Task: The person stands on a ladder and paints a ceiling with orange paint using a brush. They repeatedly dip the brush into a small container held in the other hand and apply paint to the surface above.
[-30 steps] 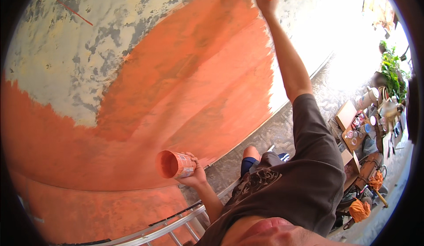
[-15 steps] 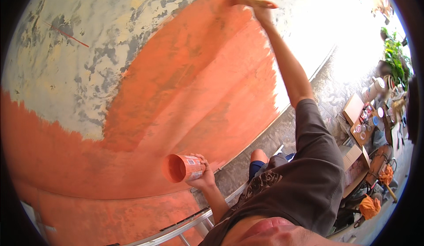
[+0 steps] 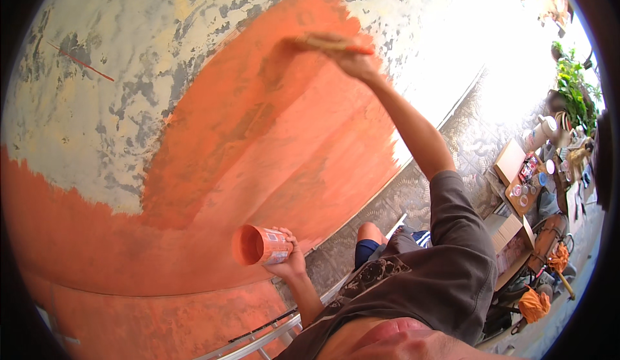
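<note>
Orange can (image 3: 263,246) in curled left hand (image 3: 289,260)

My right hand (image 3: 345,56), brush and all, has open room to slide either way along the flat plaster wall (image 3: 194,134), patchy orange and grey. Going down there's a decent gap too, until the round, orange-smeared can (image 3: 268,245) in my left hand (image 3: 292,257) gets in the way. Under that, the silvery metal ladder (image 3: 274,334) blocks the low route. Off right, well apart from both hands, an open brown cardboard box (image 3: 507,232) clutters things.
</note>
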Demonstrator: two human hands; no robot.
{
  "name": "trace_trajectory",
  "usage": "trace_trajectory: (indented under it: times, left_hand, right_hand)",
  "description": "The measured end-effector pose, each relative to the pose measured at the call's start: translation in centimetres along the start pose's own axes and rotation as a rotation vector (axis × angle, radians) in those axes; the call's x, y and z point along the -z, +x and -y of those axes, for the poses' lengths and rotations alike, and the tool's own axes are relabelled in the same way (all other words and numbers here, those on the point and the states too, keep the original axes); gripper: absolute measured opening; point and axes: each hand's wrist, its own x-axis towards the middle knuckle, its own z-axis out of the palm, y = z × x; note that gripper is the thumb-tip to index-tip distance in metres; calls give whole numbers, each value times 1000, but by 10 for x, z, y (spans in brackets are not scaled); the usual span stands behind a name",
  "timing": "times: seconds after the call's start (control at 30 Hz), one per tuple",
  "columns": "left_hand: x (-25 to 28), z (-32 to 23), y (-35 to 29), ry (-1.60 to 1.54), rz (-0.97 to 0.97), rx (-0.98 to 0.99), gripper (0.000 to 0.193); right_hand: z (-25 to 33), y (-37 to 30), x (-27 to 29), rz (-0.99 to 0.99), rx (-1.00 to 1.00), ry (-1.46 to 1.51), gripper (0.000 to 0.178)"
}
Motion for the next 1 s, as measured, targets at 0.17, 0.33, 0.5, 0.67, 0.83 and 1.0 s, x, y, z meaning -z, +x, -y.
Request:
trace_trajectory:
  times: [0.17,0.33,0.5,0.67,0.83,1.0]
  left_hand:
    - [-8,11,3,10,50,58,57]
    - [13,5,-9,47,-42,-41,62]
    - [5,8,-12,-24,-28,-33,65]
    - [-1,-1,-31,-39,41,-127,60]
    - [16,-22,-36,191,223,-252,65]
    - [19,-8,-48,24,-99,-260,65]
  right_hand:
    - [-100,51,117,-662,-2,-128,31]
    - [-56,40,81,-472,-131,-87,33]
    - [-2,1,-91,-549,428,-398,39]
    - [147,-94,-247,130,555,110,46]
    - [179,-125,-291,291,443,503,44]
    - [168,-151,-197,387,-479,764,35]
